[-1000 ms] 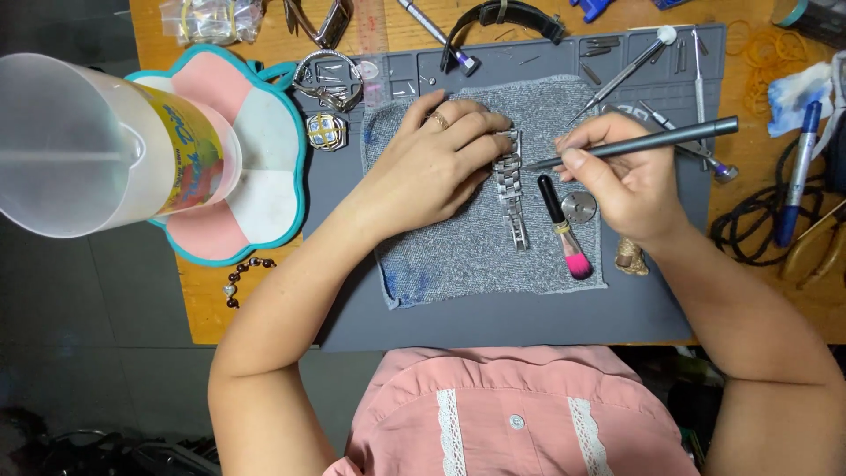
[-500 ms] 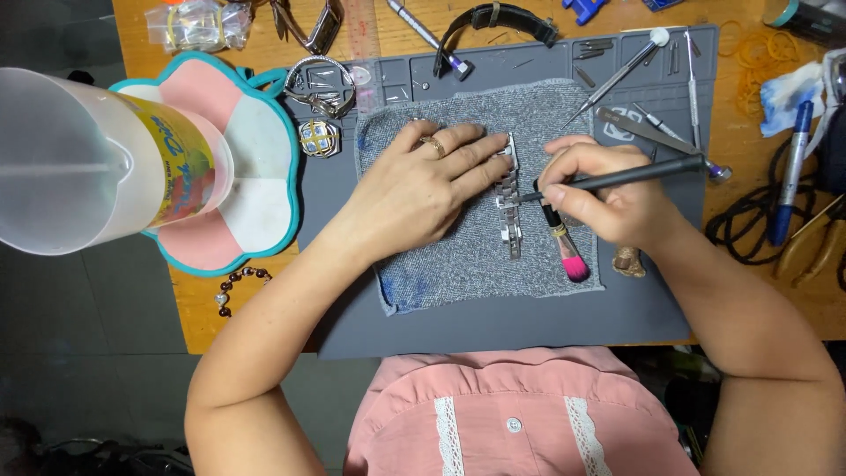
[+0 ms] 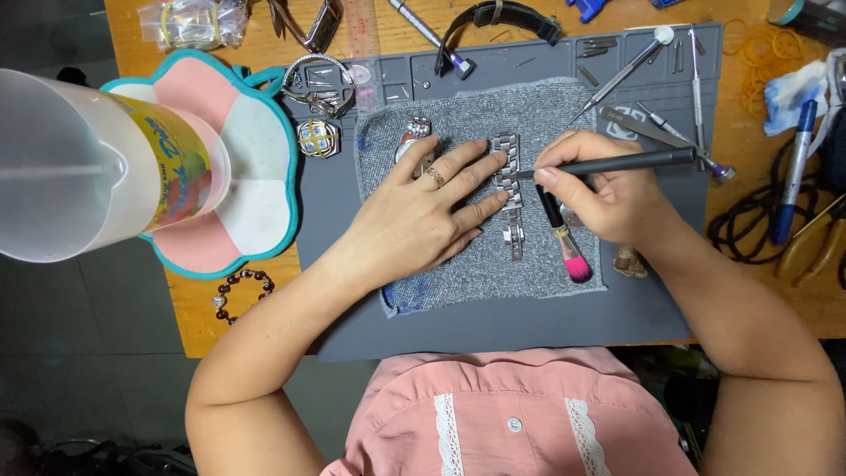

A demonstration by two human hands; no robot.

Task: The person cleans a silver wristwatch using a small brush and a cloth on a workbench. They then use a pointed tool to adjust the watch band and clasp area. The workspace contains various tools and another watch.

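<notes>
Pressing flat with spread fingers, the left hand [image 3: 423,216] pinned the steel watch bracelet [image 3: 508,189] to the grey towel [image 3: 546,115] on the work mat [image 3: 493,322]. The right hand [image 3: 608,189] pinched a dark pen-shaped tool [image 3: 617,161] — tip at the bracelet's links — beside a pink-bristled brush [image 3: 564,234].

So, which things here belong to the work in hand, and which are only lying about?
In use: left hand, metal watch band, right hand, dark pen tool, grey cloth.

Lying about: pink brush, plastic jug, bead bracelet, blue marker, pliers.
</notes>
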